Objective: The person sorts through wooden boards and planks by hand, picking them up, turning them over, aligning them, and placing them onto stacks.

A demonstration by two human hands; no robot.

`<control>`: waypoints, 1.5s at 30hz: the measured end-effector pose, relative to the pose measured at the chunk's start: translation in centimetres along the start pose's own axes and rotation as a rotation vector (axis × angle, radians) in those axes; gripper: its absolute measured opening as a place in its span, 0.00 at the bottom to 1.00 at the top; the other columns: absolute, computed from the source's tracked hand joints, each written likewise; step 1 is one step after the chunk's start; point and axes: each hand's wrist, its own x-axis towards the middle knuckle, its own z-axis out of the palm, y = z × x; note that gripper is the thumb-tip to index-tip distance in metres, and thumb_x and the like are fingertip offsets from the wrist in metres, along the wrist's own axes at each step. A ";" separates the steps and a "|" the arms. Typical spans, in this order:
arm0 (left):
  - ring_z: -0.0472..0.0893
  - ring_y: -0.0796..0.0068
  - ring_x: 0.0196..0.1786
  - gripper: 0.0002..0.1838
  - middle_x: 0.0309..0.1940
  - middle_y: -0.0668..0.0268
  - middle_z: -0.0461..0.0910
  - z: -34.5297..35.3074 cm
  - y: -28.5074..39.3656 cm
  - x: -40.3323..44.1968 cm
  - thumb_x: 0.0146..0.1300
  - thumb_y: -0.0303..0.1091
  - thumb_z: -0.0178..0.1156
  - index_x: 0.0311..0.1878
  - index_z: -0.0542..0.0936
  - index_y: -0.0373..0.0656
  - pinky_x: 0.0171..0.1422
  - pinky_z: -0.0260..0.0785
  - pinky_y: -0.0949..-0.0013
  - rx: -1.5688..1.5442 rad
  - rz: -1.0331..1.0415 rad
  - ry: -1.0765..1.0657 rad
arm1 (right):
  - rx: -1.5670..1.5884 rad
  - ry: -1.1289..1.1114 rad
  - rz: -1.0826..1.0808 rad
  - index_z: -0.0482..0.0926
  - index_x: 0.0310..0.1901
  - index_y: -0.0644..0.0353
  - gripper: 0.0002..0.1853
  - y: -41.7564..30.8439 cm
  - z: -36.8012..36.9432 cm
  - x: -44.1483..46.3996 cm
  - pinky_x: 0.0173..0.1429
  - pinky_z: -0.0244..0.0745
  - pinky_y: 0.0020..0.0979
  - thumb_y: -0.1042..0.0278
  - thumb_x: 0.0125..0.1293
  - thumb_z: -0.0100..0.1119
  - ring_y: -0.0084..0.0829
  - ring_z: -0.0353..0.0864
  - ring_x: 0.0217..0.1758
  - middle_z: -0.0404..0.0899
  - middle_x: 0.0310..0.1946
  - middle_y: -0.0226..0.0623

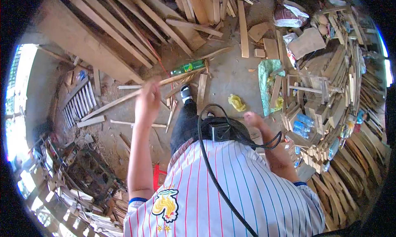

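Left hand (152, 96), left of centre, at long wood strip (119, 100); grip unclear. Right hand (254, 120), right of centre, blurred, grip unclear, near yellow bag (236, 103). Green bottle (187, 67), upper centre; planks (88, 37) crowd upper left.

The floor (222, 86) bears planks (243, 31) (and a yellow bag (236, 103)).

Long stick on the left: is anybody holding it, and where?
I can't tell: the long stick passes behind the blurred left hand. Nothing shows in the right hand.

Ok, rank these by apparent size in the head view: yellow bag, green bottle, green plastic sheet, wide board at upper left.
1. Wide board
2. Green plastic sheet
3. Green bottle
4. Yellow bag
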 end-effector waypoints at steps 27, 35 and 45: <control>0.79 0.77 0.36 0.06 0.35 0.65 0.80 8.0 -20.8 16.8 0.68 0.28 0.56 0.45 0.78 0.43 0.37 0.72 0.74 -0.536 -0.920 -0.373 | -0.281 -0.069 -0.100 0.84 0.36 0.58 0.08 0.4 -17.3 26.6 0.47 0.78 0.42 0.64 0.59 0.62 0.45 0.84 0.41 0.85 0.37 0.44; 0.82 0.62 0.42 0.11 0.38 0.59 0.81 16.4 -4.2 27.8 0.68 0.33 0.52 0.49 0.78 0.40 0.51 0.75 0.61 0.977 -0.020 -0.964 | 0.353 0.251 -0.196 0.81 0.47 0.59 0.10 -7.6 -29.4 36.1 0.45 0.78 0.36 0.69 0.65 0.58 0.32 0.85 0.41 0.86 0.36 0.38; 0.79 0.43 0.34 0.23 0.28 0.44 0.79 17.0 0.8 34.6 0.77 0.46 0.43 0.40 0.78 0.34 0.38 0.69 0.49 0.218 -0.117 -0.450 | -0.375 0.054 -0.149 0.83 0.36 0.60 0.11 3.1 -27.2 35.8 0.49 0.78 0.42 0.62 0.60 0.56 0.44 0.83 0.45 0.84 0.36 0.45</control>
